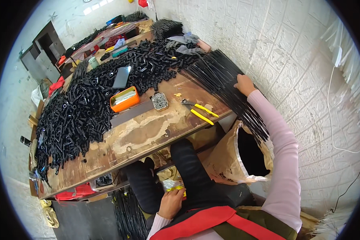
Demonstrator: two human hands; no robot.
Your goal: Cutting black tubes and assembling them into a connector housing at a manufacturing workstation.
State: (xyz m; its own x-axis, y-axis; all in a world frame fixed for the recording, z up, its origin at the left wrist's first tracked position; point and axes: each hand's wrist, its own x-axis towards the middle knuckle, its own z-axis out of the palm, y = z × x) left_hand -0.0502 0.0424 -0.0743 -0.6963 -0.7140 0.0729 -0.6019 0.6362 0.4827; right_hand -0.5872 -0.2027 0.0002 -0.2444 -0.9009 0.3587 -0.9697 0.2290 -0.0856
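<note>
Hands are well apart: the right hand [246, 85], fingers curled, is at the bundle of thin black rods [218, 76], though I cannot tell whether it grips any. The left hand [173, 204] is low by the lap, fingers bent in beside a small clear-and-yellow item [173, 185]; whether they are clamped on it is unclear.

The rods lie on the right end of the wooden table [148, 138], their near ends jutting past its edge above an open paper sack [224, 162]. A rough white wall [284, 52] hems in the right arm's side. Left of the bundle, pliers with yellow handles [203, 116] lie near the front edge, then a small tin of metal bits [160, 102] and an orange box [125, 100]. A dark phone [122, 77] rests on the big heap of black tubular parts [78, 110], which crowds the table's left and far side. Grey gloves [190, 50] are piled beyond the rods. Under the table, more black rods [128, 214] stand near the left leg.
</note>
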